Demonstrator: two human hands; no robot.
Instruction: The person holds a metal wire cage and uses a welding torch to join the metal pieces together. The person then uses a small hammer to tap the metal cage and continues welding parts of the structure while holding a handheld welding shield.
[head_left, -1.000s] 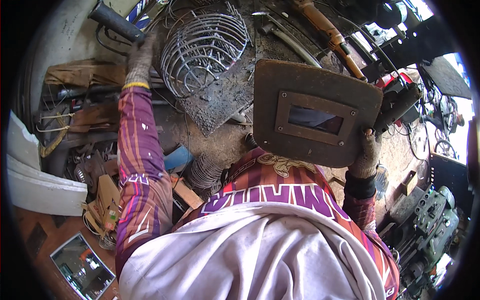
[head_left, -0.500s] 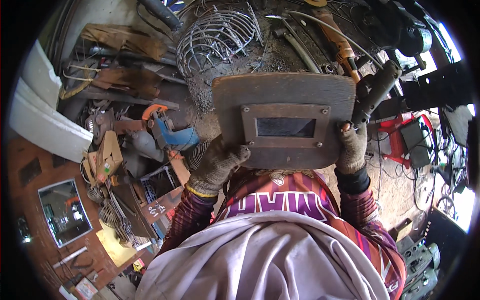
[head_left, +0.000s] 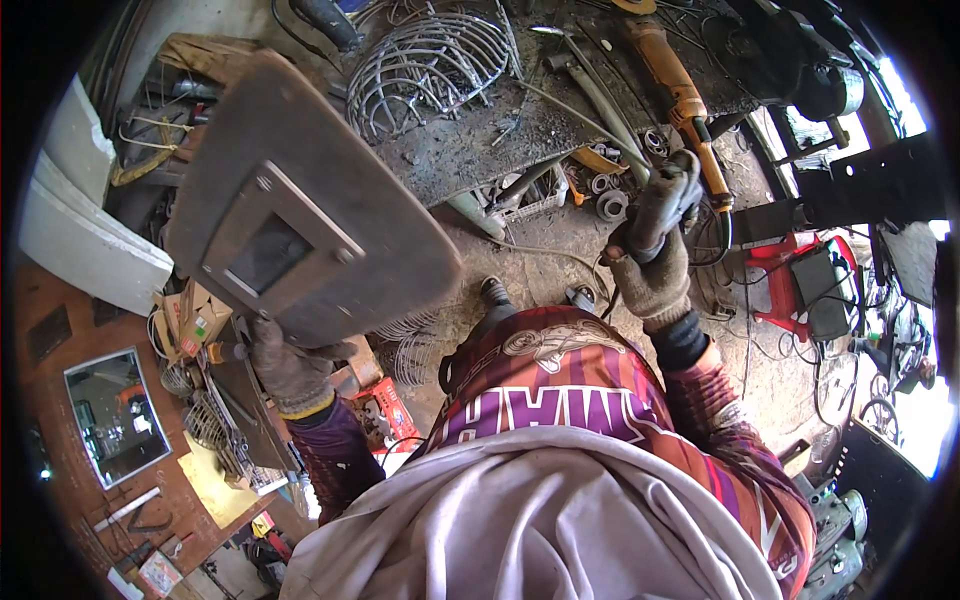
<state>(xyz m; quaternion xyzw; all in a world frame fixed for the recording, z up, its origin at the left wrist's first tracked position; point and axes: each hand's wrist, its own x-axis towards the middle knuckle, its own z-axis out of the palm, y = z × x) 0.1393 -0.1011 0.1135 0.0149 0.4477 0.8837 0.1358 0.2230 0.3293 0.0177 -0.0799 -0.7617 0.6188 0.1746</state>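
Observation:
My left hand point(head_left: 290, 370), in a knitted work glove, grips the lower edge of a welding shield point(head_left: 345, 190). The dark shield is tilted to the left, its framed window facing up. My gloved right hand point(head_left: 655, 285) is closed around a welding electrode holder point(head_left: 668, 200). From the holder's jaws a thin electrode point(head_left: 580, 115) reaches up and left toward a domed cage of bent metal rods point(head_left: 435, 75) on the workbench point(head_left: 440, 160). Whether the electrode's tip touches the cage, I cannot tell.
An orange angle grinder point(head_left: 668, 75) lies on the bench's right side, beside a metal tube point(head_left: 605, 105). Under the bench is a crate point(head_left: 535, 195) with metal rings nearby. A red stool point(head_left: 780, 275) and cables stand at right. A mirror-like panel point(head_left: 118, 420) lies at left.
The welding shield has swung from in front of me to the left and tilted. My right hand has shifted slightly left and down with the electrode holder, uncovering the bench edge.

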